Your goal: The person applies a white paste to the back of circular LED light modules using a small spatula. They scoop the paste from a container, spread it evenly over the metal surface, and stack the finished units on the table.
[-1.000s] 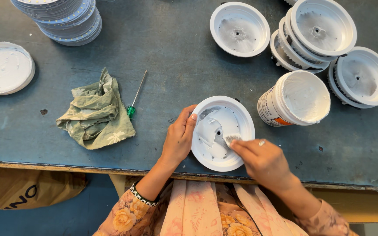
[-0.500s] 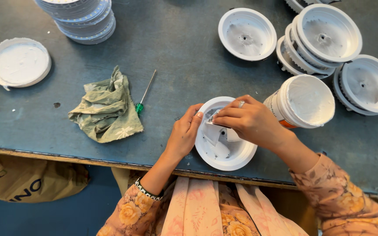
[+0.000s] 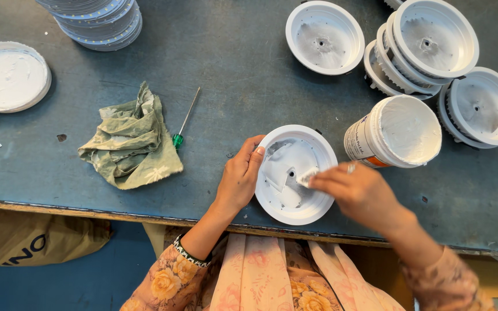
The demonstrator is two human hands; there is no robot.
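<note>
Plainly, the work is spreading white paste inside the round white housing (image 3: 295, 175), which sits low in the centre of the frame near the table's (image 3: 243, 75) front edge. The left hand (image 3: 238, 179) grips its left rim, thumb curled over the lip, and that steadying hold should stay firm. The right hand (image 3: 359, 193) pinches a small white-smeared applicator (image 3: 306, 177) between fingertips, its tip on the housing's floor beside the centre hole. Short, even strokes probably serve best, keeping paste off the hole. The open paste tub (image 3: 399, 131) stands just right of the housing.
</note>
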